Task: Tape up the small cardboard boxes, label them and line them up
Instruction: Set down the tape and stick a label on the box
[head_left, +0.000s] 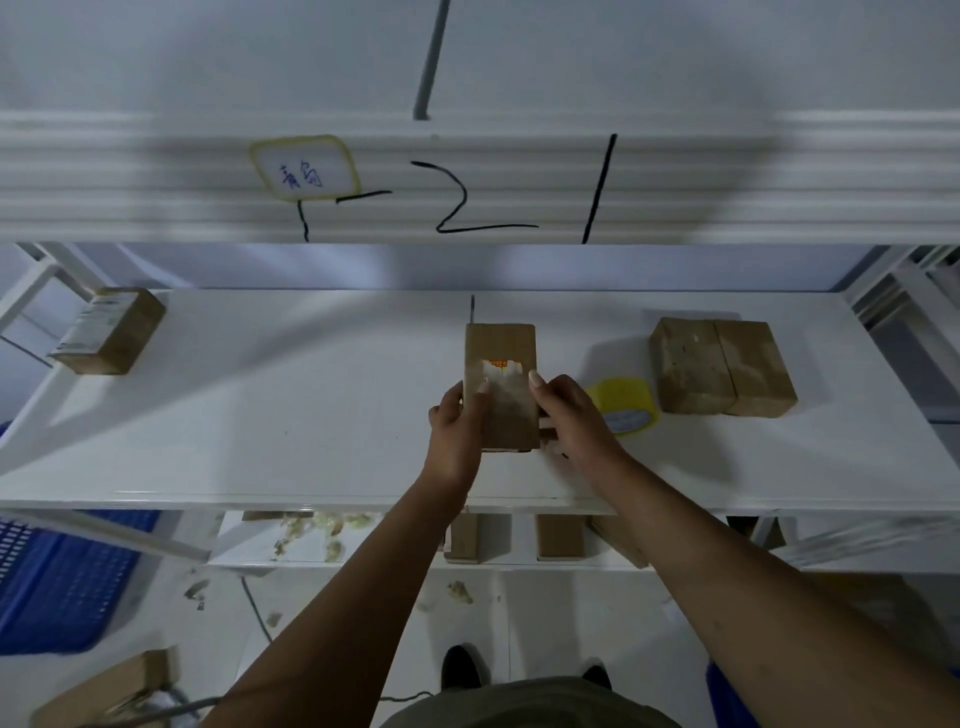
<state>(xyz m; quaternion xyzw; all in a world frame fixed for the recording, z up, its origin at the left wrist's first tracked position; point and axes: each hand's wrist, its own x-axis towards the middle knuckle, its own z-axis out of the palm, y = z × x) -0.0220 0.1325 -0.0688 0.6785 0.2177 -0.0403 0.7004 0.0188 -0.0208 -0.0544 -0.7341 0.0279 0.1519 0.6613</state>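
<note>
The left hand and right hand grip the small cardboard box by its long edges, at the middle of the white shelf. A yellow tape roll lies close on the right; the left side has wide room.

Brown cardboard box flat on white shelf

The white shelf bears a left box, a centre box, a tape roll just right of it, and two boxes touching at right.

middle box on shelf | tape roll right | box pair farther (touching)
</note>
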